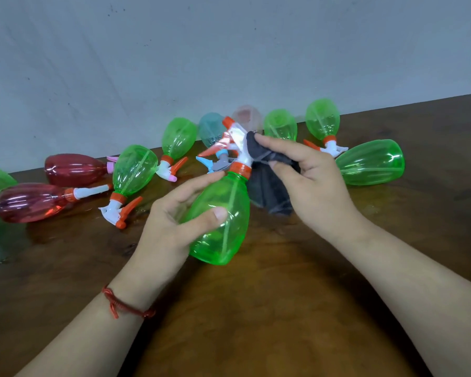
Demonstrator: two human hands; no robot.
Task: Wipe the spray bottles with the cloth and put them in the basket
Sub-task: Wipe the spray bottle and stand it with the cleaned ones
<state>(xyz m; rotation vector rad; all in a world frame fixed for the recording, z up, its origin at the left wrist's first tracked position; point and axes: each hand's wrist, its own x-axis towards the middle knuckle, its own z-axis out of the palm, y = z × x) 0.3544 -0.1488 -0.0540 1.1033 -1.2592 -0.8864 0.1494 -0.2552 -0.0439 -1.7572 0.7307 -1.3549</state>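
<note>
left grip (pixel 172 224): fingers and thumb wrapped round the body of the green spray bottle (pixel 223 221), thumb across its front face.
right grip (pixel 310 183): pinching the bunched dark cloth (pixel 269 191) against the bottle's white sprayer neck, just above the orange collar. The slack of the cloth hangs beside the bottle's right shoulder.
held bottle: over the middle of the desk (pixel 256 308), tilted, with the sprayer toward the far edge and the base toward the near edge. Can't tell if the base touches the wood.
far edge: butts against the grey wall (pixel 229 50). The loose bottles (pixel 178 137) crowd along it, green, teal and one pale, mostly tipped with their sprayers pointing toward the near edge.
left end: two red bottles (pixel 30 202) on their sides, caps pointing right. More green and teal is cut off by the frame edge.
right side: one green bottle on its side (pixel 370 161), just beyond the right grip's knuckles.
open room: bare wood shows across the near half, between and outside both forearms. There is also bare wood toward the far right corner, past the lying green bottle.
tight spot: sprayer heads sit close behind the held bottle's nozzle.
wrist: red string band (pixel 125 306) on the left wrist.
</note>
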